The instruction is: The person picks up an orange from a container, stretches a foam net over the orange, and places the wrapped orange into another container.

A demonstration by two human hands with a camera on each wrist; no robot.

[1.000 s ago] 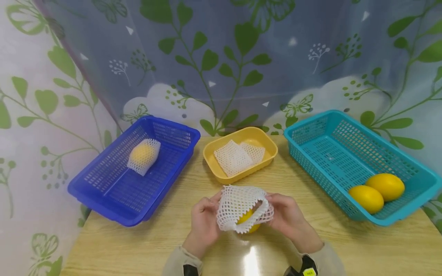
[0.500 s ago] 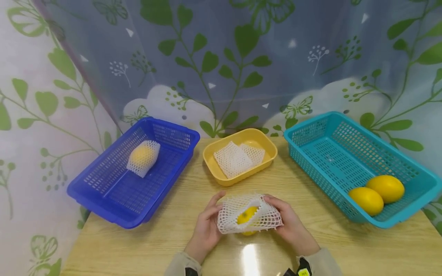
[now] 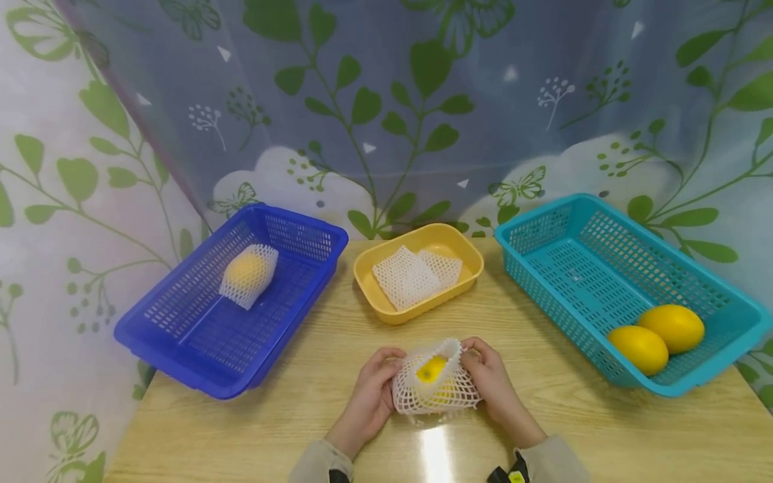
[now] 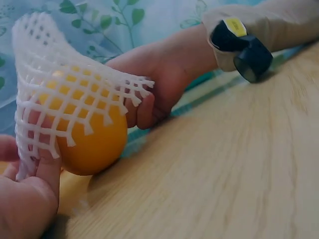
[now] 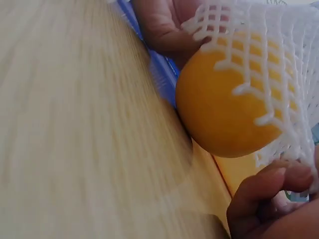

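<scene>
A white foam net sleeve is drawn over a smooth yellow oval fruit at the front middle of the table. My left hand grips the sleeve's left side, thumb and fingers at its edge. On the opposite side, my right hand pinches the sleeve by its edge. Through the sleeve's open upper mouth, one end of the fruit shows. In the left wrist view the fruit's lower part bulges bare below the mesh, close to the tabletop. Some fingertips are hidden behind the net.
A blue basket at left holds a netted fruit. The yellow tray behind the hands contains folded foam nets. At right, a teal basket has two bare yellow fruits. A patterned curtain stands behind the table.
The sleeve has come down over the fruit and its mouth now faces upward. Both hands have shifted their hold, and the right hand has moved slightly inward.
</scene>
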